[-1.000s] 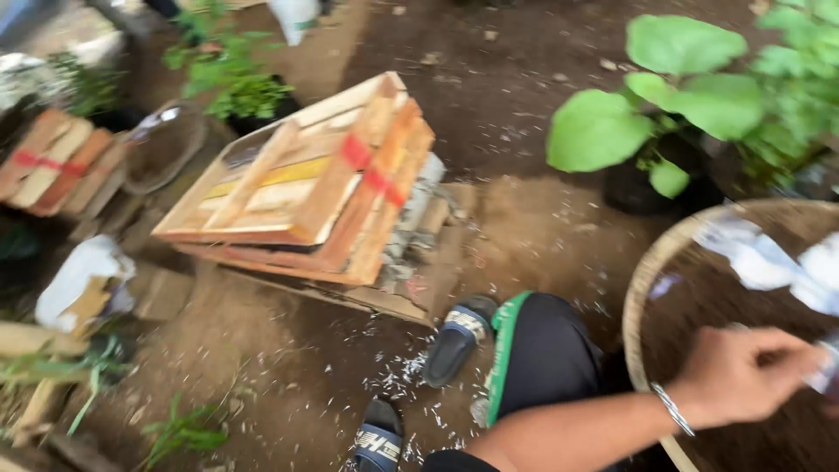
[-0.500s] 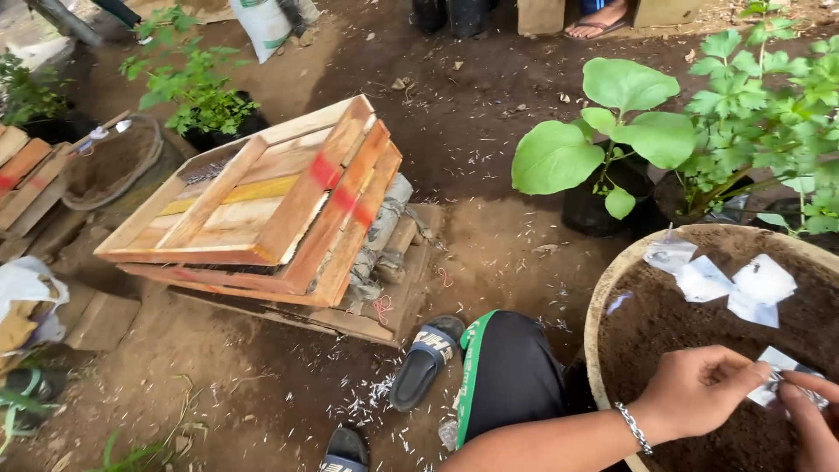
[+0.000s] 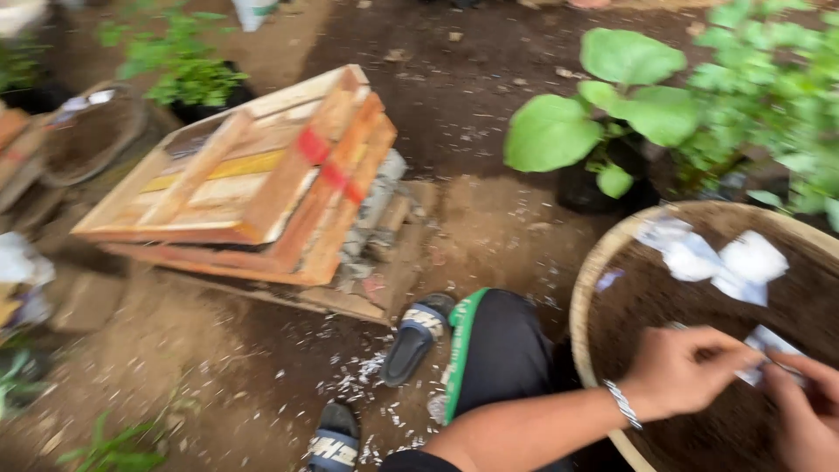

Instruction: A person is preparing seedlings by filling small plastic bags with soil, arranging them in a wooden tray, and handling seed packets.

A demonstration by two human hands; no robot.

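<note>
A wide woven basket (image 3: 594,288) filled with dark soil sits at the lower right. My left hand (image 3: 686,371), with a bracelet at the wrist, reaches over the soil and pinches a small white packet (image 3: 769,343). My right hand (image 3: 802,411) comes in at the frame's bottom right corner and holds the same packet from the other side. Several crumpled white scraps (image 3: 717,253) lie on the soil at the basket's far side.
A stack of wooden crates (image 3: 253,183) rests on bricks at centre left. Large-leaved potted plants (image 3: 612,105) stand behind the basket. My legs in black trousers (image 3: 502,350) and dark sandals (image 3: 418,336) are on bare earth strewn with white chips. Another basket (image 3: 87,131) sits far left.
The view has swung a little right and down. My right hand has come in to join the left on the white packet over the soil.
</note>
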